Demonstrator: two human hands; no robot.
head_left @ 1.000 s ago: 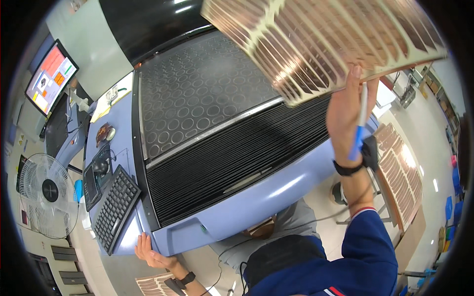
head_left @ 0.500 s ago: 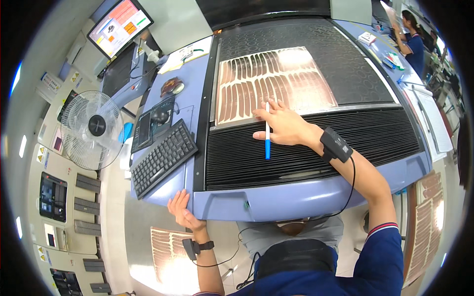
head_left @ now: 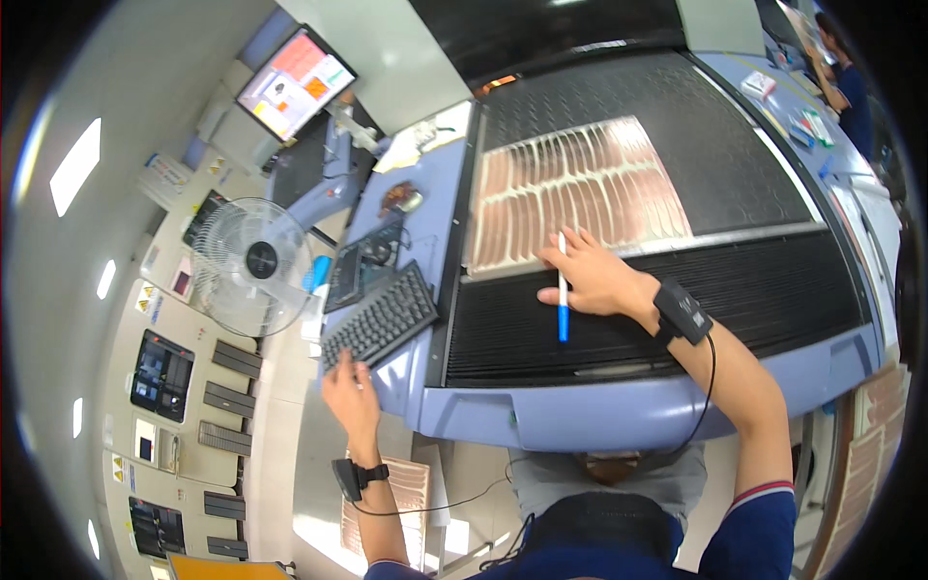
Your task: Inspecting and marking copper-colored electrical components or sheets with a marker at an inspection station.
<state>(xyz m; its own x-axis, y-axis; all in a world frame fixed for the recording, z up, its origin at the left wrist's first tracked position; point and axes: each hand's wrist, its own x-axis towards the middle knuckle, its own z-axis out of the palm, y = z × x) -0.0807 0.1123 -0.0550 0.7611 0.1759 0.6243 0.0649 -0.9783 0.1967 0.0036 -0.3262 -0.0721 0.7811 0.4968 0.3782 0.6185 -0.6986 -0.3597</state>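
Head view: bed is exposed right of panel; pen is held by right hand; unclasped left hand was moved to keyboard.

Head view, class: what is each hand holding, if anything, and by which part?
The right hand holds a pen by its white barrel, blue end jutting free. The left hand holds nothing visible.

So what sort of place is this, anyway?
Probably a factory workshop: a copper-coloured striped panel lies on a dark machine bed, with a lit screen and a keyboard to its left.
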